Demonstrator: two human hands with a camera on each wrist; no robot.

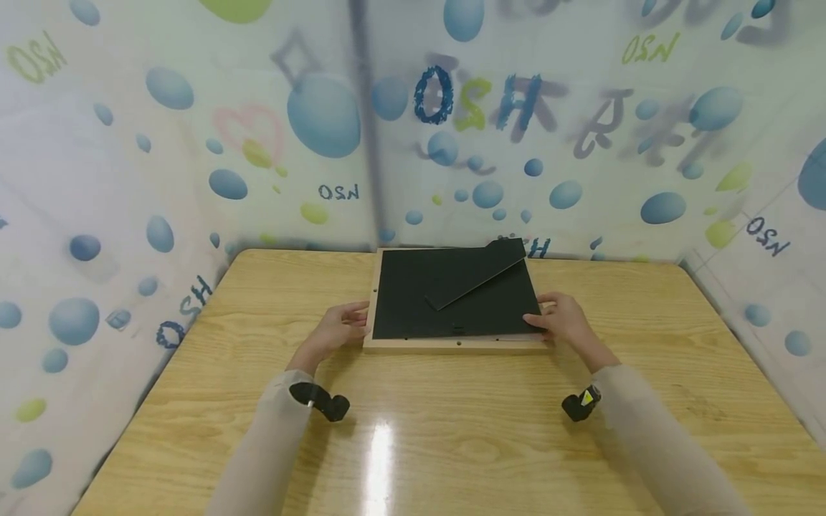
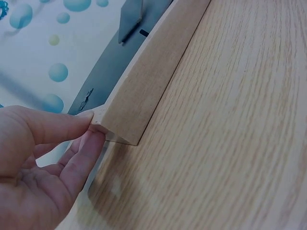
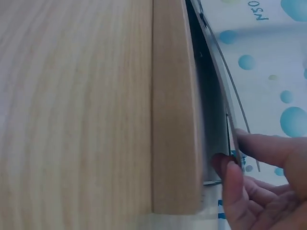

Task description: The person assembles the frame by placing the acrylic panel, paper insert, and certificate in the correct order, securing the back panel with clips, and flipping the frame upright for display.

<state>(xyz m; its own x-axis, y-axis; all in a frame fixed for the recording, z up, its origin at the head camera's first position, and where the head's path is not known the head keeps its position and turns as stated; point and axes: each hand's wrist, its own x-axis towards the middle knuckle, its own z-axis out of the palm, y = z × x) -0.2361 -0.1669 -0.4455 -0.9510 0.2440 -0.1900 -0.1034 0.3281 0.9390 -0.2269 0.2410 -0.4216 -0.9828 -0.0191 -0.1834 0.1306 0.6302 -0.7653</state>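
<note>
A light wooden picture frame [image 1: 413, 347] lies back side up on the table. Its black backing board [image 1: 406, 287] carries a folding easel leg [image 1: 493, 269] across its right half. At the near left corner, my left hand [image 1: 335, 330] pinches the frame's edge between thumb and fingers. My right hand [image 1: 563, 319] pinches the board's near right corner, thumb on top and fingers below. In the right wrist view, the board's edge [image 3: 223, 91] stands raised from the frame's wooden side [image 3: 175, 110], leaving a gap between them. The frame's front faces down, hidden.
The wood-grain table [image 1: 464, 430] extends toward me and to both sides. Behind it hangs a pale curtain [image 1: 400, 158] with blue and green spots and lettering, close to the frame's far edge. Wrist cameras [image 1: 332, 405] are strapped over both sleeves.
</note>
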